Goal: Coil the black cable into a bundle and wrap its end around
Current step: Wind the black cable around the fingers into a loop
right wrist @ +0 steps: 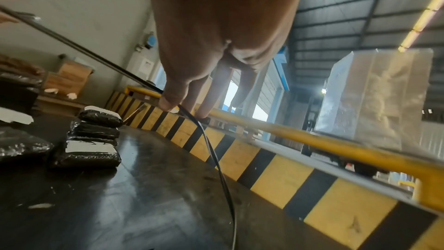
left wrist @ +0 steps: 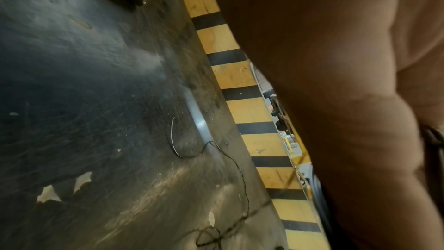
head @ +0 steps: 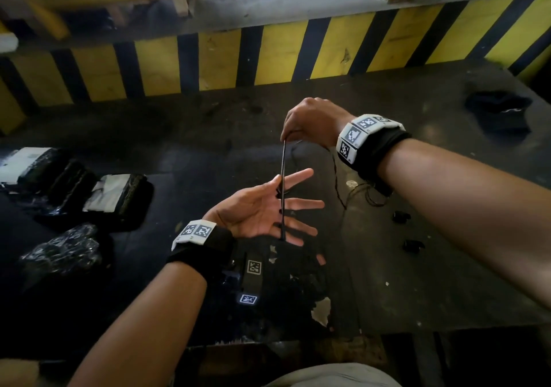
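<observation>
The thin black cable (head: 283, 175) runs taut in a few strands from my right hand (head: 290, 137) down to my left hand (head: 268, 210). My left hand lies palm up above the table with its fingers straight and spread, and the strands cross them from thumb to ring finger. Thumb and fingers of my right hand (right wrist: 177, 105) pinch the cable (right wrist: 96, 56) above and behind the left. The loose rest of the cable (left wrist: 204, 151) trails over the dark table to a small tangle (head: 368, 193). In the left wrist view my left hand (left wrist: 336, 102) fills the right side.
Black wrapped packages (head: 89, 190) and a shiny black bag (head: 62, 252) lie at the left. A black strap with square markers (head: 253, 267) sits under my left hand. Two small black pieces (head: 401, 216) and a dark cloth (head: 498, 112) lie at the right. A yellow-and-black barrier (head: 268, 55) bounds the far edge.
</observation>
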Tool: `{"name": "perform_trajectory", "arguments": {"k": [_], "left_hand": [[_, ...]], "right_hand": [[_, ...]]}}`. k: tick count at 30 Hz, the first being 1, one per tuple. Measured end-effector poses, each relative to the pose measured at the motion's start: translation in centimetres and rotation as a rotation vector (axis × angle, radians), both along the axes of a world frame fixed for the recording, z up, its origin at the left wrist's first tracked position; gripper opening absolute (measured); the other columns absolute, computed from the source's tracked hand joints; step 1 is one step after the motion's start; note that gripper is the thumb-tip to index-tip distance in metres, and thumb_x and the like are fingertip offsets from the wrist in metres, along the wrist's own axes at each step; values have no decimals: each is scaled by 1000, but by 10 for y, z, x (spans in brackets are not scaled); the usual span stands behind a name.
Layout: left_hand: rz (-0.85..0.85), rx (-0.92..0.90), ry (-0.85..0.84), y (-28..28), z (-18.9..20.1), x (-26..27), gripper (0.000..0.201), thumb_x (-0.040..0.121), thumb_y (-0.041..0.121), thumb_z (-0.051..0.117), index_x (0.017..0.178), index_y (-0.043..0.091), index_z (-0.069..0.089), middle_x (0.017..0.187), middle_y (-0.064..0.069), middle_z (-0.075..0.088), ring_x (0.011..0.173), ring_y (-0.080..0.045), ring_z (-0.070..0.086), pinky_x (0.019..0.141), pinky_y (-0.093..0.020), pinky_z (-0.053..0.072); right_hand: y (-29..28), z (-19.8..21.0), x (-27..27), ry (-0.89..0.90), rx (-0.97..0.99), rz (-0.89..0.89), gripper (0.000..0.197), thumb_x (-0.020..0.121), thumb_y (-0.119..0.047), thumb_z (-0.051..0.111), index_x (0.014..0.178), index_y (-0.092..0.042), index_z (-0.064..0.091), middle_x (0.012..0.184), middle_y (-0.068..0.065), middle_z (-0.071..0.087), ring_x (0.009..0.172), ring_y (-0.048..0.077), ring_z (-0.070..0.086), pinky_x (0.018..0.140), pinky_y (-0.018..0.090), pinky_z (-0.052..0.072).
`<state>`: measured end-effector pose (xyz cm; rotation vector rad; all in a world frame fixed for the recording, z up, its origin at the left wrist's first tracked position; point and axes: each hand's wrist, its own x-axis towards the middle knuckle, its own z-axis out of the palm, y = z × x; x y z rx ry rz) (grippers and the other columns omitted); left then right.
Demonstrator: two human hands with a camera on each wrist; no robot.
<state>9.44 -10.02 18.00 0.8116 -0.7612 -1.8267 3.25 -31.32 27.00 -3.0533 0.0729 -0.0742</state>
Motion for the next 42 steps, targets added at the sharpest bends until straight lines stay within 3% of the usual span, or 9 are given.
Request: {"name": "perform_trajectory", "arguments": {"k": [7, 11, 13, 15, 25, 29, 33, 38, 42], "left_hand": [[-12, -90, 85, -6, 30, -11, 54, 102, 48, 25, 155, 38, 35, 162, -28, 28, 138, -67, 24, 108, -75, 25], [77, -145, 22, -21, 39, -3, 55, 103, 48, 23, 156, 39, 31, 158, -27, 35, 131, -54, 45, 108, -71, 30], [140, -132, -51, -29, 38, 8, 56, 104, 49, 20, 159, 40, 23, 161, -28, 29, 134, -58, 41, 109, -73, 26], [193, -107, -111, -37, 35, 20, 57, 104, 50, 19, 160, 41, 18, 161, -28, 29, 136, -65, 33, 108, -74, 27], [344, 66, -220, -46, 9, 58, 54, 105, 51, 22, 158, 44, 24, 160, -26, 32, 134, -64, 38, 106, -69, 39], [282, 140, -195, -36, -9, 58, 56, 102, 51, 31, 158, 42, 28, 160, -27, 31, 126, -56, 51, 106, -68, 38], [211, 155, -195, -31, -18, 46, 55, 104, 49, 27, 158, 39, 28, 161, -27, 30, 132, -58, 42, 108, -68, 34], [147, 187, -222, -29, -13, 27, 65, 95, 50, 56, 156, 39, 35, 162, -20, 33, 138, -61, 31, 112, -70, 31], [110, 147, -183, -27, -6, 20, 59, 99, 47, 41, 157, 39, 32, 162, -18, 33, 140, -62, 29, 113, -70, 29]], "right_hand": [[-2, -85, -17, -11, 426, -173, 12, 85, -19, 72, 91, -25, 80, 95, 1, 78, 94, 23, 73, 86, 45, 57], [29, -131, -44, 58, 473, -63, 27, 92, -29, 60, 79, -49, 75, 81, -24, 72, 82, -6, 66, 73, 12, 46], [47, -144, -52, 85, 542, -102, 13, 90, -27, 67, 93, -31, 80, 101, -13, 77, 101, 8, 68, 88, 14, 45], [57, -153, -56, 45, 548, -75, 14, 87, -28, 71, 97, -23, 80, 104, -5, 77, 102, 14, 70, 94, 33, 53], [78, -112, -85, 0, 324, 99, 26, 101, -35, 50, 110, -27, 73, 122, -6, 69, 118, 14, 57, 99, 37, 45], [58, -77, -88, -105, 126, 144, 21, 98, -34, 56, 112, -30, 71, 119, -6, 71, 106, 16, 62, 91, 34, 44], [33, -37, -74, -134, -99, 134, 19, 96, -36, 58, 111, -38, 69, 112, -12, 70, 100, 11, 57, 91, 34, 41], [19, 10, -50, -116, -278, 165, 23, 91, -41, 58, 109, -39, 72, 118, -12, 68, 107, 17, 56, 99, 42, 38], [11, 23, -30, -103, -341, 180, 18, 90, -42, 63, 105, -36, 72, 120, -11, 68, 110, 20, 56, 99, 44, 36]]}}
